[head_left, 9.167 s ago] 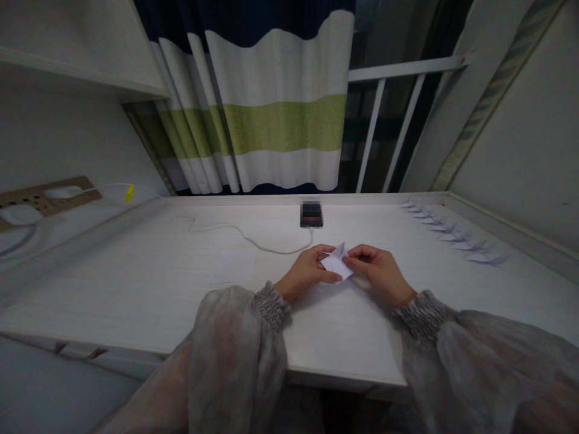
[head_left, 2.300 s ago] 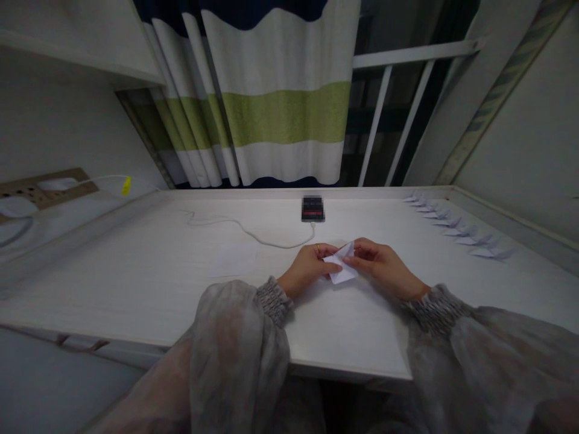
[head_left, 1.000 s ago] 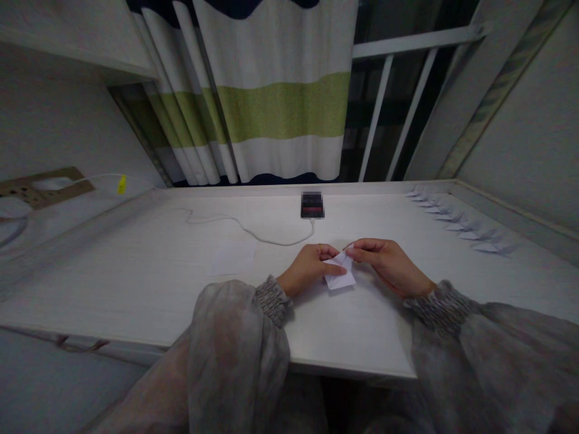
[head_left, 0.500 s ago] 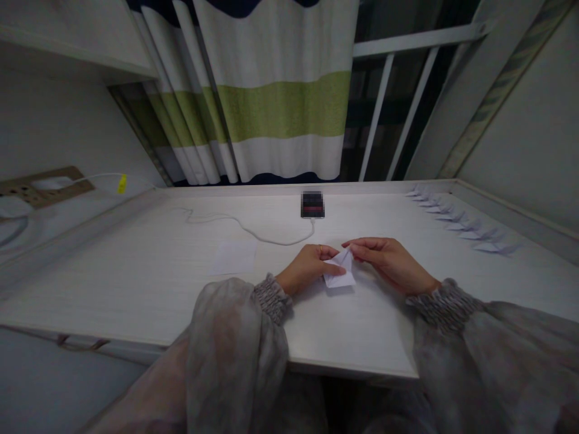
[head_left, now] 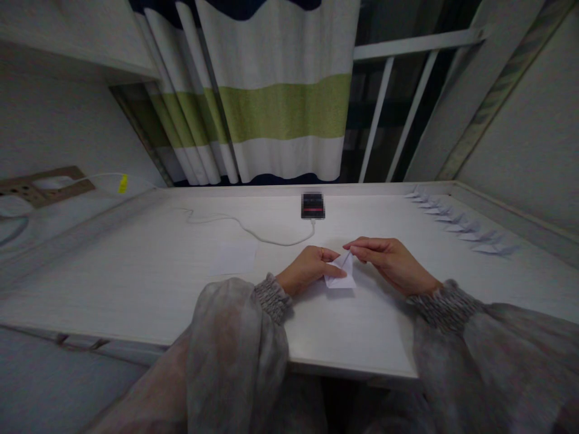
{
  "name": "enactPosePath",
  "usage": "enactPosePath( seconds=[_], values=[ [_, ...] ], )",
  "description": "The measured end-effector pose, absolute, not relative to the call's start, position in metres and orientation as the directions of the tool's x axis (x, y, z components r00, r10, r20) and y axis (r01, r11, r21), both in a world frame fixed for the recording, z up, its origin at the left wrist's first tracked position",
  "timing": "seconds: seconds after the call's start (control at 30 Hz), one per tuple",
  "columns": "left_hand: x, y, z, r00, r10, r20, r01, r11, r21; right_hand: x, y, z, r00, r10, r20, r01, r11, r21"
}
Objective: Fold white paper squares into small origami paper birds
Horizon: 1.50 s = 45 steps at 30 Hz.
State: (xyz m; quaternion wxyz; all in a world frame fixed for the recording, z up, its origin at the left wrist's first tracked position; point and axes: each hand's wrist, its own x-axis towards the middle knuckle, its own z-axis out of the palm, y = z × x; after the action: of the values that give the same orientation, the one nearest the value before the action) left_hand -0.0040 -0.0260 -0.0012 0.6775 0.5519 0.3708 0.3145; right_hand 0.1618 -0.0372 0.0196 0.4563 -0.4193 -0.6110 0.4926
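Note:
A small piece of folded white paper (head_left: 342,281) is between my two hands, just above the white desk. My left hand (head_left: 311,267) grips its left side, the thumb lying across the top and the other fingers partly hidden beneath. At the paper's upper corner, my right hand (head_left: 384,259) pinches the tip between thumb and fingers. Creases run from that tip toward the middle of the paper. A flat square sheet of white paper (head_left: 234,258) lies on the desk to the left of my left hand.
Several folded white paper cranes (head_left: 492,248) stand in a row along the desk's right side. Near the back edge lies a blurred dark device (head_left: 313,205) with a white cable (head_left: 271,242) trailing left. A socket strip (head_left: 63,187) is at the left wall; a curtain (head_left: 284,108) hangs behind.
The paper has shifted slightly in my fingers, and my left thumb has slid a little to the right on it. Both hands keep their hold.

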Motion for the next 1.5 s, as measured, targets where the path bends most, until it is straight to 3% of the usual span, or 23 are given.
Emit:
enactPosePath(
  seconds=[0.4, 0.57, 0.9, 1.2, 1.5],
  values=[
    [-0.003, -0.025, -0.001, 0.446, 0.882, -0.152, 0.052, 0.144, 0.988, 0.156, -0.035, 0.016, -0.046, 0.998, 0.049, 0.140, 0.055, -0.989],
    [-0.004, -0.025, -0.003, 0.442, 0.881, -0.171, 0.104, 0.139, 0.985, 0.161, -0.029, 0.012, 0.026, 0.996, 0.081, 0.144, 0.076, -0.987],
    [-0.004, -0.025, -0.002, 0.451, 0.882, -0.138, 0.046, 0.132, 0.990, 0.160, -0.037, 0.020, -0.250, 0.951, 0.181, 0.079, 0.206, -0.975],
    [-0.003, -0.027, -0.001, 0.464, 0.871, -0.163, 0.060, 0.152, 0.987, 0.161, -0.037, 0.022, -0.217, 0.962, 0.165, 0.147, 0.200, -0.969],
    [-0.002, -0.024, -0.001, 0.357, 0.932, -0.066, 0.386, -0.083, 0.919, 0.162, -0.031, 0.014, -0.067, 0.998, 0.019, 0.295, 0.038, -0.955]
  ],
)
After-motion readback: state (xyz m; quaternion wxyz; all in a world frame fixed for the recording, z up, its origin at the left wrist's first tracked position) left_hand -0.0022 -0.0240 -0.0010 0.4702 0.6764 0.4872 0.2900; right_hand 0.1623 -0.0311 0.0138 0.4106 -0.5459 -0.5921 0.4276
